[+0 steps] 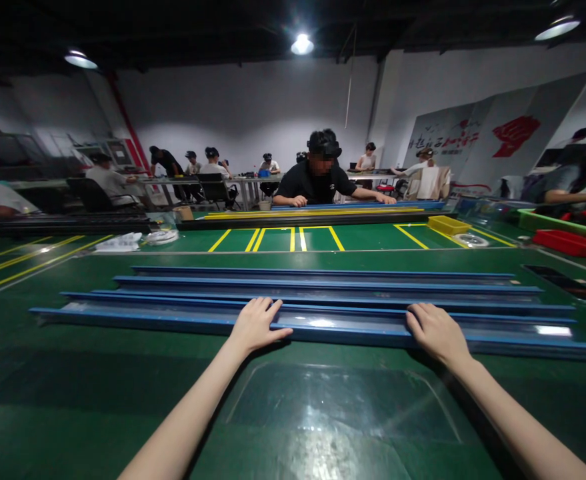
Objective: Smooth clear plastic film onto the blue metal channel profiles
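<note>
Several long blue-edged channel strips with a shiny, see-through-looking middle lie side by side across the green table. My left hand point(257, 325) is on the nearest blue channel strip point(345, 320), left of its middle. Its fingers reach over the strip's far edge and the thumb lies along the near edge. Farther right, my right hand point(437, 331) grips the same strip, its fingers over the top and bent toward the far edge. Behind it lie the other blue strips point(333, 291). A clear plastic sheet point(343, 400) lies flat between my forearms.
Across the green table point(47, 413) a co-worker point(317, 177) leans over blue, yellow and black strips point(293, 220). A yellow tray point(447, 225), a red tray point(570, 243) and a phone-like dark slab point(567, 283) are to the right. Tape rolls point(163, 237) lie back left.
</note>
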{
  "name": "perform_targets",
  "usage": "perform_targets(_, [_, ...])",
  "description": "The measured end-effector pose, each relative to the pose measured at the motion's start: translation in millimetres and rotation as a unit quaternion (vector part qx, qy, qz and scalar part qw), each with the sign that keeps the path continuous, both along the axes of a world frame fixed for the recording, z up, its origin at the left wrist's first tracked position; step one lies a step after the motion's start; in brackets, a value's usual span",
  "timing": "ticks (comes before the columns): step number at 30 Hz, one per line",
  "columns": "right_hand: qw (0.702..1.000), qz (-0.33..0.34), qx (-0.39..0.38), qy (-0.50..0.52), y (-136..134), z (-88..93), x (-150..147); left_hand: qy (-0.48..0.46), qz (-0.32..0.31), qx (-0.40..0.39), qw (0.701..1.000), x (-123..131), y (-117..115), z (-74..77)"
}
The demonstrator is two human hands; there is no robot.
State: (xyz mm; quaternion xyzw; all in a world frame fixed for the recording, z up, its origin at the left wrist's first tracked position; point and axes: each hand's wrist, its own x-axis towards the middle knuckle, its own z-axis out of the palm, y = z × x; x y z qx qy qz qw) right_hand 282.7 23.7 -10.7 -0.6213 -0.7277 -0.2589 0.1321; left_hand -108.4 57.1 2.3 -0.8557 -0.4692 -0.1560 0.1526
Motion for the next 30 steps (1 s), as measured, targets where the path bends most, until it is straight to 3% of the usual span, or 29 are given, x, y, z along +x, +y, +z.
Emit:
perform_targets(9, [1.0, -0.009, -0.004, -0.001, -1, 5.3, -11, -0.059, -0.007, 0.004, 0.998, 12, -2, 4.6])
perform_targets(18, [0.999, -0.007, -0.008, 0.036, -5, 9.9, -67, -0.074, -0.094, -0.002, 0.993, 90, -13, 19.8])
perform_targets(24, [0.998, -0.004, -0.003, 0.068, -7, 11.8, -110, -0.069, -0.034, -0.035, 0.996, 128, -21, 9.9])
perform_targets(30, [0.994, 0.024, -0.036, 0.099, -7, 14.2, -121, -0.051, 0.01, -0.045, 0.998, 117, -18, 6.5])
